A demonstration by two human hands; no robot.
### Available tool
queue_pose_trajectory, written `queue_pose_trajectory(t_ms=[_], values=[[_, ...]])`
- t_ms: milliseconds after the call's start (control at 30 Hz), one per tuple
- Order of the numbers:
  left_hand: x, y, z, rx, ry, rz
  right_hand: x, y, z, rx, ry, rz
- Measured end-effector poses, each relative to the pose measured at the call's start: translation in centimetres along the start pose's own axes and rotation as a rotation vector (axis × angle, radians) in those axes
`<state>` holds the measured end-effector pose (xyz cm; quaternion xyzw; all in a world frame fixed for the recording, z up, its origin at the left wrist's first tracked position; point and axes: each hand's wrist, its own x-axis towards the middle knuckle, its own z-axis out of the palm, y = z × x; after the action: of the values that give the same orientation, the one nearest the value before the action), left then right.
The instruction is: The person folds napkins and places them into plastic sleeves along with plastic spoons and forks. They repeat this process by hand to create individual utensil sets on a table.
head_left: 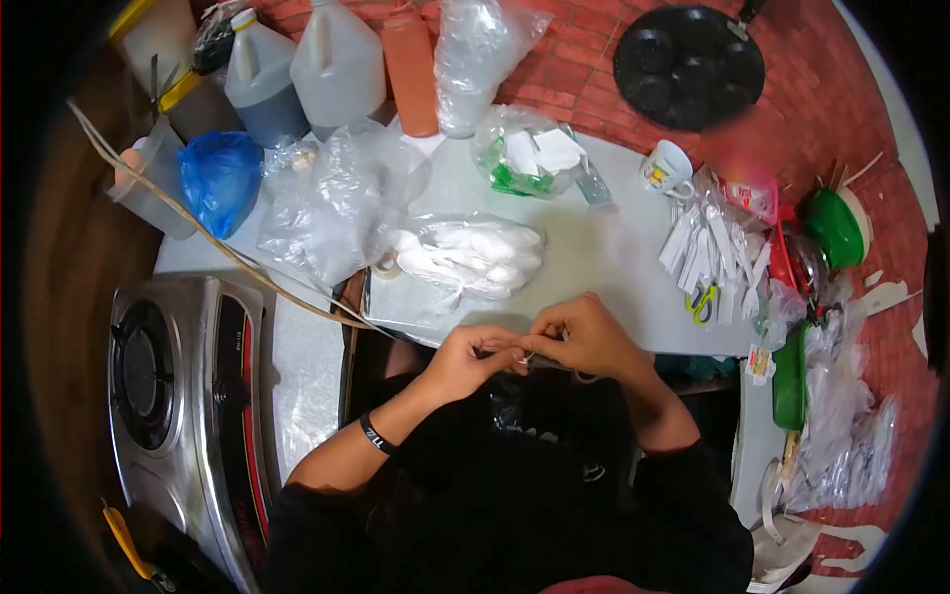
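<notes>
Both hands meet at the front edge of the grey table (604, 317), fingertips nearly touching. My left hand (473, 361), with a black wristband, is closed in a pinch on something thin and pale, too small to name. My right hand (584, 337) pinches at the same spot, thumb against forefinger; a thin light strand hangs below it. Just beyond my hands lies a clear plastic bag of white items (470, 259). A roll of tape (386, 265) sits at its left end.
A gas stove (178, 396) stands at left. Large jugs (341, 64), a blue bag (220, 183) and clear plastic bags (336, 198) fill the back left. At right are a mug (666, 168), green scissors (703, 304) and a green tray (790, 381).
</notes>
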<state>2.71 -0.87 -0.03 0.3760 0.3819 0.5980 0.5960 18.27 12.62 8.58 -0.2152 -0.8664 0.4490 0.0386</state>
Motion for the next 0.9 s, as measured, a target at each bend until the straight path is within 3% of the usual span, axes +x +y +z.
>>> queue_pose_trajectory(t_ms=[133, 267, 333, 433, 567, 767, 900], values=[[0.6, -0.3, -2.4, 0.092, 0.069, 0.006, 2.9, 0.4, -1.2, 0.005, -0.006, -0.095], [0.9, -1.5, -3.1, 0.033, 0.13, -0.005, 10.3, 7.1, -9.3, -0.647, 0.552, -0.24], [1.1, -1.8, -3.4, 0.064, 0.097, 0.015, 12.0, 7.5, -13.0, -0.875, 0.575, -0.23], [1.3, -2.0, -3.6, 0.117, 0.068, 0.028, 14.4, 10.8, -15.2, -0.976, 0.552, -0.145], [1.5, -2.3, -4.0, 0.063, 0.031, -0.015, 16.2, 12.8, -15.7, -0.879, 0.566, -0.074], [1.7, -2.2, -4.3, 0.078, 0.011, -0.016, 16.1, 13.3, -18.0, -0.529, 0.696, -0.23], [1.9, -2.2, -4.4, -0.001, 0.005, -0.017, 15.1, 10.3, -19.1, -0.448, 0.811, -0.201]])
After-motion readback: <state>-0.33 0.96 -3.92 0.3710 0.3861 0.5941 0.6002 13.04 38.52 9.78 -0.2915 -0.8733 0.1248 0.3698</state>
